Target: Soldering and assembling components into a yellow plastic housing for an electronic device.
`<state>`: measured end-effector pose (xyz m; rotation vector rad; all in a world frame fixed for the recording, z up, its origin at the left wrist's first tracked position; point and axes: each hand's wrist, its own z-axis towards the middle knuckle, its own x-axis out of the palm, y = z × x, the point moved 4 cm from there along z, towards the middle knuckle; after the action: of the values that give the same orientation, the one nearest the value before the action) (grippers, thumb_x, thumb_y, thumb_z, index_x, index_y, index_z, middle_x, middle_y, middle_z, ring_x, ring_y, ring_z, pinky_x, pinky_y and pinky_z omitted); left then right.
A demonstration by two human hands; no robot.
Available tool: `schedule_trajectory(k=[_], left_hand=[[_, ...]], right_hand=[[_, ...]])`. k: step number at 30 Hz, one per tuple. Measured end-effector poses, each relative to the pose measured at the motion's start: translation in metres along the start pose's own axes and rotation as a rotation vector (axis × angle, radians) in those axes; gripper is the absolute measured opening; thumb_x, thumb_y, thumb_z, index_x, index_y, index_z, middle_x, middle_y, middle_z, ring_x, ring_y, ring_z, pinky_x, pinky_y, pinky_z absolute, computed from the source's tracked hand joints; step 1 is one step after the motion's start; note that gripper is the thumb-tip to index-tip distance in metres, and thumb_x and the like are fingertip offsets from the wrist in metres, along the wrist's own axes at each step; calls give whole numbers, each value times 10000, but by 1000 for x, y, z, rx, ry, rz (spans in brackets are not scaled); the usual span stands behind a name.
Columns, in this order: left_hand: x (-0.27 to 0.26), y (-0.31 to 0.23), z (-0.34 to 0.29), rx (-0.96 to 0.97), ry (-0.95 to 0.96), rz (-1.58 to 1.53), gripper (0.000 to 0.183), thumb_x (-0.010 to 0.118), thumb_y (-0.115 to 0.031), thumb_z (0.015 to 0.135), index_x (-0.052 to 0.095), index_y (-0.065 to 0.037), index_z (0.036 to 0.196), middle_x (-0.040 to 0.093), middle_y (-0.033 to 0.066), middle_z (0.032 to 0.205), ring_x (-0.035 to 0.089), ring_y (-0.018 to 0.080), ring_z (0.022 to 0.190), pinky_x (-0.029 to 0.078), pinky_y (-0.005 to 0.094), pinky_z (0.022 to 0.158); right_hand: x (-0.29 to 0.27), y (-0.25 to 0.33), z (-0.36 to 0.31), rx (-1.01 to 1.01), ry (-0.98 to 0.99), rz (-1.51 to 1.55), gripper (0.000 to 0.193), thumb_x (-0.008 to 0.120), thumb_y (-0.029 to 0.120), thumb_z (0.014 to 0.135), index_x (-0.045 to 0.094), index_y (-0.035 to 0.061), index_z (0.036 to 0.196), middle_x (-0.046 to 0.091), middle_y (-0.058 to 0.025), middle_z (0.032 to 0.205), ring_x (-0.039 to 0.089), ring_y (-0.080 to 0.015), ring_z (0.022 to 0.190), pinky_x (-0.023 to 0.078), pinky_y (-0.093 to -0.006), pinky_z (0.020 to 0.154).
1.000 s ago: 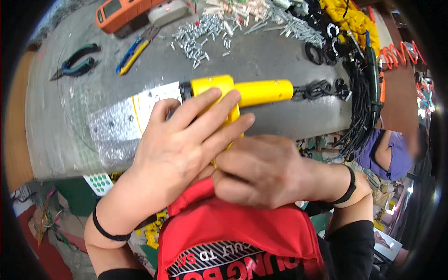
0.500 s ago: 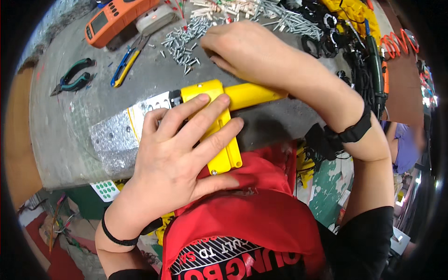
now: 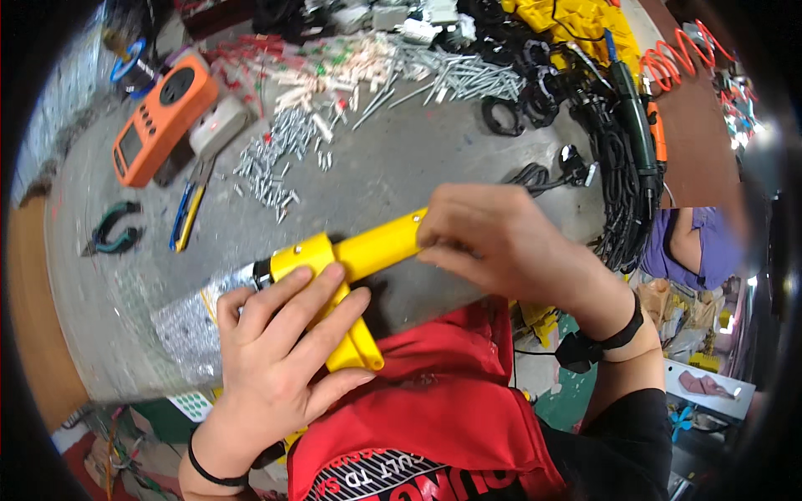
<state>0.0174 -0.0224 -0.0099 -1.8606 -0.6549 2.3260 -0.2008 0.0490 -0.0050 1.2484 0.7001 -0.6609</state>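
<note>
L hand [image 3: 280,359]: spread fingers hold yellow T-shaped plastic tool body [image 3: 305,252] beneath | R hand [image 3: 514,238]: curled at its end away from L, grip unclear | tip: press L firmly, avoid rolling

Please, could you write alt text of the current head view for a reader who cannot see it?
A person's left hand rests on a yellow device at a grey workbench, while the right hand is at its tubular end. Nearby are small screws, an orange meter, pliers and black cables.
</note>
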Motion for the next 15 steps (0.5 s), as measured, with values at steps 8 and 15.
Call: schedule_trajectory(k=[8,15], left_hand=[[-3,3,20,36,-181,-103,476,782,-83,681,703,-55,1149,710,60,1030,635,221,883,510,335,751],[-3,-5,45,38,-258,-66,331,775,11,655,716,-46,976,617,64,794,588,240,675,480,340,579]], right_hand=[[-7,-36,19,259,353,158,437,829,271,742,525,50,966,584,-119,751,585,-329,698,448,-406,612],[-27,-107,74,56,71,-452,289,757,197,709,600,40,894,598,-100,805,608,-294,735,517,-404,661]])
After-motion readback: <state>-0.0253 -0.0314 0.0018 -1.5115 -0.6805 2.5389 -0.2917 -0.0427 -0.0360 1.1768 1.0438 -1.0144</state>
